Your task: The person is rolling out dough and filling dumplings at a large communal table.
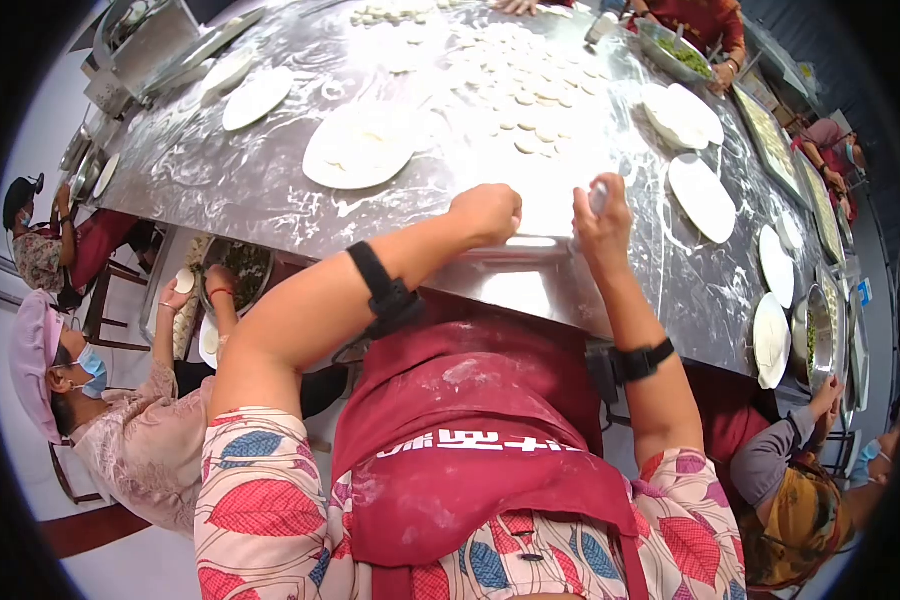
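My left hand [488, 215] is closed in a fist just above the front part of the floured metal table [270, 190]; what it holds, if anything, is hidden inside the fingers. To its right, my right hand [604, 222] is raised with the fingers curled round a small grey, rounded object [598, 198], its end showing between thumb and fingers. Beyond both hands lie many flat round dough wrappers [536, 90], the closest of them a small cluster [528, 138]. A white oval plate [358, 150] rests left of my left hand.
More white plates [702, 198] line the right side, and others [257, 100] stand at the left. A bowl of green filling [676, 54] is at the far right, near a person in red. Seated co-workers flank me; one at left holds a wrapper [185, 281].
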The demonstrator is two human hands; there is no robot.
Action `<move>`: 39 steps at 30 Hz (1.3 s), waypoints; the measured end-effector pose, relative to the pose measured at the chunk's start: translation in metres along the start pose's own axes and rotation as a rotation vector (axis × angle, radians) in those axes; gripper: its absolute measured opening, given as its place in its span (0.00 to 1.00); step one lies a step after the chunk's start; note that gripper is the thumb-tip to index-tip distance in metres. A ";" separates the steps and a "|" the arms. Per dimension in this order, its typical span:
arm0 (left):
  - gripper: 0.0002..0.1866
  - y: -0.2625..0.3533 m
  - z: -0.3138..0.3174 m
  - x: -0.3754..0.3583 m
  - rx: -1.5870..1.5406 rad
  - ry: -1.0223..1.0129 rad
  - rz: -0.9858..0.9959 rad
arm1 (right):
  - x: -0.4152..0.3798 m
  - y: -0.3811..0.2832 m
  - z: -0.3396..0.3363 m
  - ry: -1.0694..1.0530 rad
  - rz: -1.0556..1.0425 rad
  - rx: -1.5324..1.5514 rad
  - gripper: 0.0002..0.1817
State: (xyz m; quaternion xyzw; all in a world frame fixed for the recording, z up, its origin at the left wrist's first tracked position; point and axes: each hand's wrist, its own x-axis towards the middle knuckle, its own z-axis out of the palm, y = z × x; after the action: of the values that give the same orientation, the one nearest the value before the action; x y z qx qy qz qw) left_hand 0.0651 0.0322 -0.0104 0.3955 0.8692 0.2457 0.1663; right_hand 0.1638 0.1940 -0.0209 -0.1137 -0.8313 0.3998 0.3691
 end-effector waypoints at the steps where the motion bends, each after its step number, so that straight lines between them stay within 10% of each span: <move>1: 0.09 0.003 0.000 0.003 0.022 0.018 0.013 | -0.001 -0.001 -0.001 -0.012 0.022 0.006 0.12; 39: 0.09 -0.016 -0.018 0.000 -0.206 -0.354 0.076 | -0.035 -0.014 -0.023 -0.048 -0.006 0.004 0.14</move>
State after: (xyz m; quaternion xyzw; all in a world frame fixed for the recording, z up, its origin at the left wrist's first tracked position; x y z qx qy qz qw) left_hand 0.0466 0.0175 -0.0047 0.4461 0.7810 0.2660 0.3467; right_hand 0.2057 0.1810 -0.0190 -0.1007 -0.8393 0.4030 0.3507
